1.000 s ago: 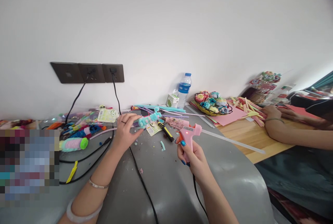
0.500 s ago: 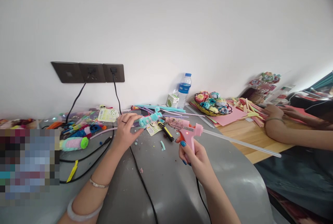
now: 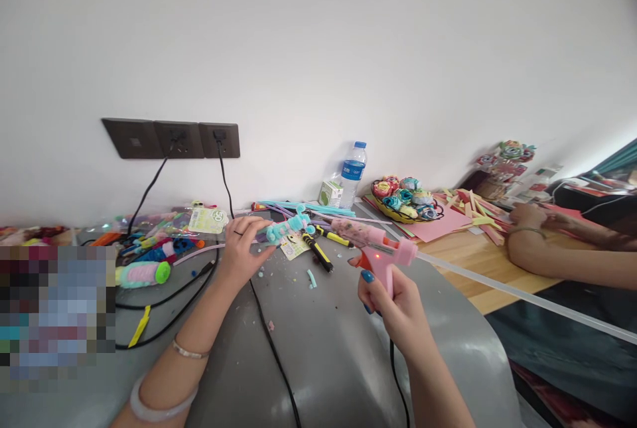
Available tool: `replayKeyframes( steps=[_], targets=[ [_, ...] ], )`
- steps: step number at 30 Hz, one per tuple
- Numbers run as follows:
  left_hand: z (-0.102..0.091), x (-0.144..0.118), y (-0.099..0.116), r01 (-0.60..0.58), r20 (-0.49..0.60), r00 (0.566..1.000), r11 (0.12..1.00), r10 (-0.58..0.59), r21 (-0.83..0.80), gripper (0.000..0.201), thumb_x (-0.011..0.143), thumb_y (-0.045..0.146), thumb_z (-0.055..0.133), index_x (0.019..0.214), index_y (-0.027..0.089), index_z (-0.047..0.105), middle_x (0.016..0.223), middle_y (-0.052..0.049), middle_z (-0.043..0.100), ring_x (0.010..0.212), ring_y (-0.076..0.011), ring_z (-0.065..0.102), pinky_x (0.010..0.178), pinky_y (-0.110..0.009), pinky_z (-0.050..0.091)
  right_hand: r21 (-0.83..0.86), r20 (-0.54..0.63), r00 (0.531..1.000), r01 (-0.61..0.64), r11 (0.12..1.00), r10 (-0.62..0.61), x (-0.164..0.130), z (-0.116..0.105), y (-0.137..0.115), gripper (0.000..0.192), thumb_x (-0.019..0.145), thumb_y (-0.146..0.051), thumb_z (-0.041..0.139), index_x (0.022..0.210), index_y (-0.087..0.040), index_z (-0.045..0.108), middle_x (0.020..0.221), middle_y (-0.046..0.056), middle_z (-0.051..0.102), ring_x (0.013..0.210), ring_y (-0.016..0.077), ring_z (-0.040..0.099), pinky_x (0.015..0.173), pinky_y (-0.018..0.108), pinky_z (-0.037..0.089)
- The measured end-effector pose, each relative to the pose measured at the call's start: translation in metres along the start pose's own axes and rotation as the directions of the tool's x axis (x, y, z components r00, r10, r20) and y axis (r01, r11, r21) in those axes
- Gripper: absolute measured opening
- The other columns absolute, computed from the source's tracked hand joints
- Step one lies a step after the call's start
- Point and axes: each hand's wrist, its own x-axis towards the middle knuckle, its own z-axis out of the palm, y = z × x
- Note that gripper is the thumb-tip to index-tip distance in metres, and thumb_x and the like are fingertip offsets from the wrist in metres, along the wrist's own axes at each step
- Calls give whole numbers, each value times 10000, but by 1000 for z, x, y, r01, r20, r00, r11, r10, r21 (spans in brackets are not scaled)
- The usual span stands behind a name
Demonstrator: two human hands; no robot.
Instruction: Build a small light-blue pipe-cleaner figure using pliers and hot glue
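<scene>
**Glue gun held off from a teal pipe-cleaner piece**

A pink glue gun [image 3: 379, 249] is gripped by the right hand [image 3: 393, 298], the fingers closed around its handle and one blue-nailed finger laid at the orange trigger. The gun is held just above the grey desk [image 3: 328, 342], its nozzle pointed left toward the teal pipe-cleaner piece [image 3: 288, 227] but kept apart from it. A long clear glue stick [image 3: 522, 295] is seen projecting from the back of the gun, out to the right past the desk edge. A black cord [image 3: 398, 375] is seen hanging below the handle.

The teal pipe-cleaner piece is pinched at its left end between thumb and fingers of the left hand [image 3: 241, 252], low over the desk, near the far middle of the surface. A bracelet and a pale bangle are worn on that wrist.

Just below the teal piece, a black-and-yellow tool [image 3: 318, 252] and a small paper tag [image 3: 293, 247] are laid on the desk. Loose pipe cleaners [image 3: 308, 208] are spread behind them by the wall. A water bottle [image 3: 352, 172] is stood against the wall, with a basket of fabric roses [image 3: 405, 197] to its right. Two plugs are seated in the dark wall sockets [image 3: 172, 139]. Another person's forearm [image 3: 557, 259] is rested on the wooden desk [image 3: 468, 262] at right.
</scene>
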Motion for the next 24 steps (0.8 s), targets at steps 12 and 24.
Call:
replayKeyframes(
  steps=[12,24],
  targets=[
    [-3,3,-8,245,-156,949,953,-274,-180,277,850,275,659,1119,222,619,1083,-70,666,1056,-255,622,900,-373,493,30,-134,895,-425,905,425,24,-60,37,547,822,-742,479,678,-216,512,471,-16,479,407,117,380,414,250,265],
    [-4,1,-17,372,-204,876,882,-437,-288,300,809,299,676,1091,202,639,1051,-66,661,1034,-249,615,915,-375,486,-771,-165,829,-446,455,535,37,-101,73,483,837,-551,480,506,-226,618,550,81,637,585,257,626,596,346,444]
  ],
)
